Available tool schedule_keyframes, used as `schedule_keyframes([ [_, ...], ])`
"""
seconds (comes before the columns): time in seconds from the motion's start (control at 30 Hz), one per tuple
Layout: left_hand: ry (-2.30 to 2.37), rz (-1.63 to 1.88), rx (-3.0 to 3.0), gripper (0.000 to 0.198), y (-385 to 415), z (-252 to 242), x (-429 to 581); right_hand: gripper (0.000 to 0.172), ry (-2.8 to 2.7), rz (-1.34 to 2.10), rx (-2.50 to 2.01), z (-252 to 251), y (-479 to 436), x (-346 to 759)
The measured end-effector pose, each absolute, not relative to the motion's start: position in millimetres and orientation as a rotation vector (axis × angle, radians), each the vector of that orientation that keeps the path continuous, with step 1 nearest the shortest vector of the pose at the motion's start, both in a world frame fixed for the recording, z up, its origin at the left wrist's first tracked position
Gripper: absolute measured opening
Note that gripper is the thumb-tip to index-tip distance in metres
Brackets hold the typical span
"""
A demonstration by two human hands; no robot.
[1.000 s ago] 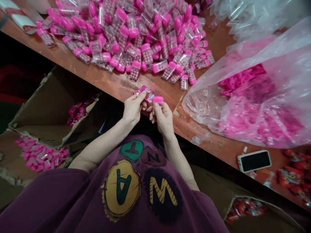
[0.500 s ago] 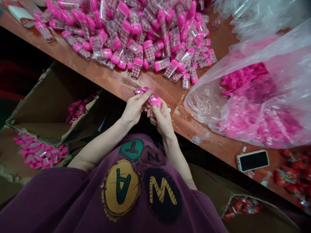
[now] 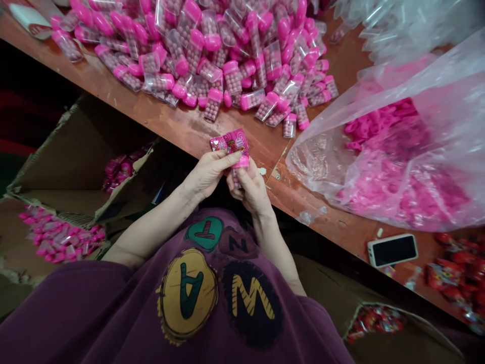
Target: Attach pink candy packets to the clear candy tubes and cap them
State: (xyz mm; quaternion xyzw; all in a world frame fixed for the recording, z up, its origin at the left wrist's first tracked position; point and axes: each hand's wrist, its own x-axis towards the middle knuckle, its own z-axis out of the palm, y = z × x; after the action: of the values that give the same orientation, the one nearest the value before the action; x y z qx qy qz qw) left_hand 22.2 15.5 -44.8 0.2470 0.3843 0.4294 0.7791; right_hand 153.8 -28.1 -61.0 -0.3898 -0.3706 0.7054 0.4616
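Observation:
Close to the table's front edge, my right hand (image 3: 250, 189) grips a small clear candy bottle (image 3: 239, 171) with a pink cap, cap end up. My left hand (image 3: 209, 174) pinches pink printed wrappers (image 3: 235, 139) between thumb and fingers. Part of the wrapper lies against the bottle's cap; whether it is around the cap or just beside it I cannot tell. The fingers of both hands meet around the two things and partly hide them. Beyond my hands lies a heap of similar candy bottles (image 3: 233, 80), filled with pale pink balls.
A clear plastic bag (image 3: 314, 156) of pink parts lies right on the wooden table (image 3: 182, 129). Near it are a phone (image 3: 393, 250) and red packets (image 3: 447, 275). Clear empty containers (image 3: 409, 25) fill the back right. An open cardboard box (image 3: 56, 151) stands lower left.
The printed wrapper now stands up more openly above the cap, showing more of its face. My left thumb has shifted right, onto the wrapper by the cap. More of the bottle shows.

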Motion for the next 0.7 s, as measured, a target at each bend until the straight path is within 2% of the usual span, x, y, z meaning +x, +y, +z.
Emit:
schedule_keyframes([
  [0.13,0.813,0.907,0.522,0.036,11,-49,25,0.064,-1.031,1.484,-1.114,-67,-26,156],
  [0.33,0.881,0.992,0.411,0.025,4,-49,32,0.070,-1.231,1.216,-1.287,-78,-28,159],
  [0.43,0.908,0.997,0.409,0.025,6,-48,30,0.067,-1.171,1.318,-1.237,-77,-32,159],
  [0.6,0.865,1.025,0.385,0.029,4,-53,30,0.049,-0.915,1.523,-1.106,-75,-39,156],
  [0.7,0.872,1.018,0.354,0.029,1,-56,32,0.051,-0.759,1.622,-1.042,-76,-39,154],
])
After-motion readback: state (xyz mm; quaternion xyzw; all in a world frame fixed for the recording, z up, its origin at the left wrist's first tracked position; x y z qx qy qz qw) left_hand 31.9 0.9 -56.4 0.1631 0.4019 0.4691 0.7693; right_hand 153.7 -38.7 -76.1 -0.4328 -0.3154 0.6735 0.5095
